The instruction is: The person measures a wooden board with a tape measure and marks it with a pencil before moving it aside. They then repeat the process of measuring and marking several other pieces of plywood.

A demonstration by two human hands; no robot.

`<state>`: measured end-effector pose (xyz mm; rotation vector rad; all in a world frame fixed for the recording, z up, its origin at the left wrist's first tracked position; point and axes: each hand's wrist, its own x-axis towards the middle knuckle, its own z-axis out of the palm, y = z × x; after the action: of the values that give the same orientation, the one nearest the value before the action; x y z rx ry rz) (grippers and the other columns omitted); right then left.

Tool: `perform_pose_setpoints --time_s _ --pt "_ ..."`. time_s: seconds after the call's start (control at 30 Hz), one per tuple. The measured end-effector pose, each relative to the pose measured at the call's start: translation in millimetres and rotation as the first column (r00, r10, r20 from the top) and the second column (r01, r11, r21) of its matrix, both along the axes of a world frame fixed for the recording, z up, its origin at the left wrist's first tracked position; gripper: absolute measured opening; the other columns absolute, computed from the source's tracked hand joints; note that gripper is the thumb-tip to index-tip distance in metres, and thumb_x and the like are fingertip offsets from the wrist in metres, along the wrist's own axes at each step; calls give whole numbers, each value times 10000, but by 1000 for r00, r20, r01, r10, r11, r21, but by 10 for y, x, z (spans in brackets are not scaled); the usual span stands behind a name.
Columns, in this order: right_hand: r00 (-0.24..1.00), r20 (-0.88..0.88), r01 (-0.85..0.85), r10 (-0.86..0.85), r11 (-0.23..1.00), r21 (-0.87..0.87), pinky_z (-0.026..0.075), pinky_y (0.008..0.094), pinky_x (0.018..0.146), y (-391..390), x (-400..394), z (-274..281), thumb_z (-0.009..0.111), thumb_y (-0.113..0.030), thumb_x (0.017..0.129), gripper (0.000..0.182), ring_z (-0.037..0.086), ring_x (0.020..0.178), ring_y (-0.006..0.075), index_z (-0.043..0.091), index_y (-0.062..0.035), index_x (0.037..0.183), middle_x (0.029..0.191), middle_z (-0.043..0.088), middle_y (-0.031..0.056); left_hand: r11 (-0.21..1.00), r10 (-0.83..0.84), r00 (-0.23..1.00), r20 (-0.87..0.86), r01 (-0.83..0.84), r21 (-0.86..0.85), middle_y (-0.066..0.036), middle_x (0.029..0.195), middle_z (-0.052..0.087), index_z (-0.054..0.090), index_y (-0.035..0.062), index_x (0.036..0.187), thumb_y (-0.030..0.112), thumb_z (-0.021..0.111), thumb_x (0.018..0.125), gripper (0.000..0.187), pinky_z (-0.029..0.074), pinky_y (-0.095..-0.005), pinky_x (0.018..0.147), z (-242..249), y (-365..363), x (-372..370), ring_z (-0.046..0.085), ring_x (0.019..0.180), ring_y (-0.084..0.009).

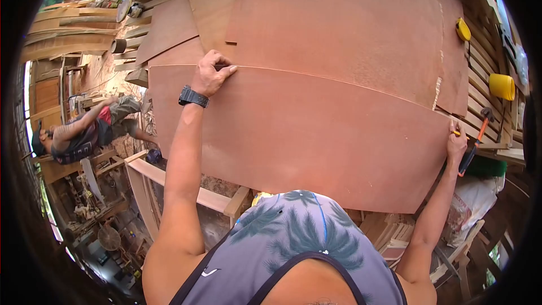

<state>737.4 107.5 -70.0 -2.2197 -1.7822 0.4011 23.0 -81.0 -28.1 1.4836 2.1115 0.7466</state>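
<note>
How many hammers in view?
1 hammer: lying just right of the right hand, outside the plywood sheet. More may be hidden around the cluttered workshop.

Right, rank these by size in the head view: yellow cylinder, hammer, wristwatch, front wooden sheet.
1. Front wooden sheet
2. Hammer
3. Wristwatch and yellow cylinder: too alike to rank

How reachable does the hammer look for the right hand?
Probably yes: the hammer lies just beside the right hand, with nothing visible between them, though those fingers hold what looks like a pencil.
</note>
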Motion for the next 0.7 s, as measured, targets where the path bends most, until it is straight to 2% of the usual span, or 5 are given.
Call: perform_pose_setpoints --time_s 0.23,0.3,0.43,0.5,0.7 --pt "1000 22 -20 21 998 -56 484 360 945 76 -25 -4 619 -315 934 458 618 1163 304 591 -33 1293 1244 632 205 999 27 1000 8 -27 -45 -59 852 621 723 34 831 104 759 757 109 501 -324 749 -22 20 -23 598 840 -206" --pt "998 -9 -61 61 997 -38 484 363 944 95 82 -62 603 -258 925 435 621 1161 303 588 -35 1298 1245 632 203 999 28 999 -21 -28 20 -61 870 640 729 37 839 92 756 743 114 494 -334 784 -72 16 -5 582 882 -222" --pt "995 -61 -74 74 997 -3 485 359 945 97 129 -135 597 -222 913 429 626 1154 295 587 -38 1301 1247 633 199 998 56 996 -73 -58 -21 -68 886 653 741 42 855 87 757 732 132 495 -342 803 -94 9 -4 581 891 -236" --pt "999 -21 -30 29 999 -24 488 354 940 95 17 -50 601 -212 911 425 633 1144 286 591 -44 1301 1249 636 191 997 69 998 -11 -69 -23 -74 893 652 751 46 871 97 761 732 148 492 -340 816 -105 4 -9 576 911 -240" --pt "998 -41 -46 44 998 -36 493 352 933 114 100 -56 611 -204 908 424 638 1137 277 593 -52 1304 1251 640 178 994 61 998 -17 -62 -92 -74 906 651 764 59 901 113 765 740 170 488 -334 822 -114 0 -44 575 924 -235"
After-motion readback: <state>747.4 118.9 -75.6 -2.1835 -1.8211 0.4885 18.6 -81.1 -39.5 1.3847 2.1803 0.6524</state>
